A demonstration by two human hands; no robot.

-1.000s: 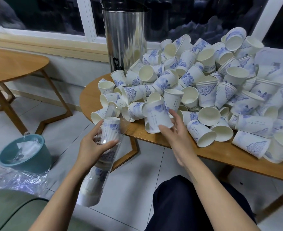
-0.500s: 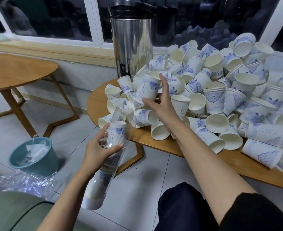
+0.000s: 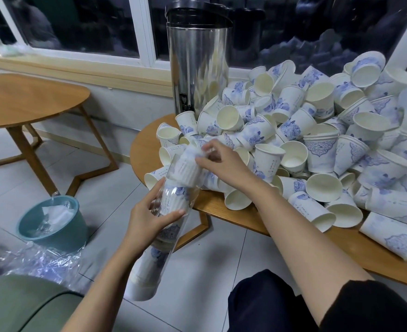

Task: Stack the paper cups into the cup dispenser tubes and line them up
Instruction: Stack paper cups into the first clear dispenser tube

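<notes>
L hand (image 3: 149,221) wrapped round clear tube (image 3: 167,238), tilted, part-full of nested cups. R hand (image 3: 224,164) pinches cup (image 3: 188,171) at tube mouth, fingertips on its upper end; blurred. Loose cups (image 3: 317,144) heaped on table (image 3: 143,146) to rt, beside urn (image 3: 197,68).

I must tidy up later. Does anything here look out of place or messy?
Loose paper cups lie heaped on the round table, tipped every way, some right at its edge. Crumpled clear plastic wrap lies on the floor beside the teal bin. Nothing looks spilled.
</notes>
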